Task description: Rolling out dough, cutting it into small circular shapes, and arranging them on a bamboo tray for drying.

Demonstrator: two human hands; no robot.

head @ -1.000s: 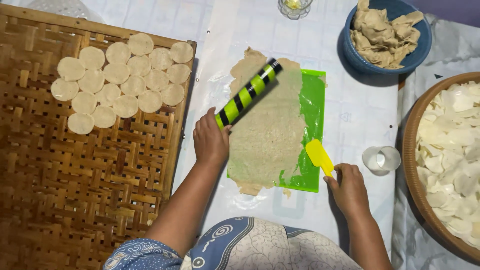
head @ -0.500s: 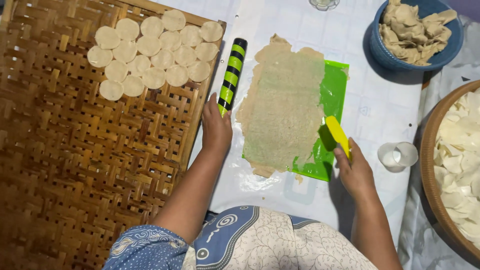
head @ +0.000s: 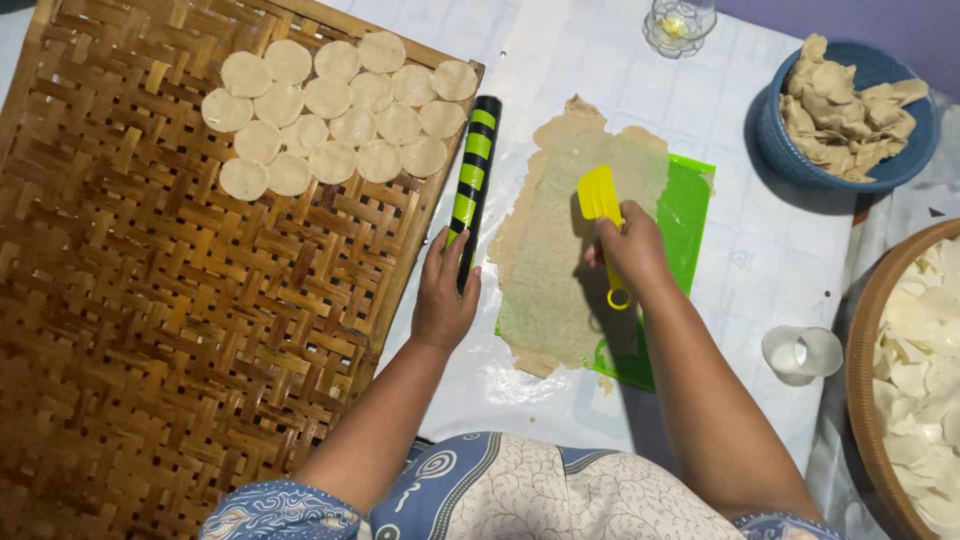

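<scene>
1. Now the left hand [head: 443,293] lies on the near end of the pin [head: 472,186], a black rolling pin with green stripes; the fingers rest over it, loosely curled.
2. That pin lies on the white cloth [head: 760,250], between the tray [head: 150,330] and the dough [head: 560,250], its far end pointing away from the person.
3. Over the dough, the right hand [head: 630,250] is closed round the handle of a yellow scraper [head: 600,200], blade up and set against the sheet.
4. Rolled thin, the dough covers most of a green mat [head: 685,215] and runs past its far edge.
5. Pale dough discs [head: 330,110] lie in rows on the far part of the woven tray.
6. To the right, a blue bowl [head: 900,165] holds dough scraps, and a brown basket [head: 862,330] holds white pieces.
7. Just left of the basket lies a small white cup [head: 803,353]; a glass [head: 678,22] stands at the far edge.
</scene>
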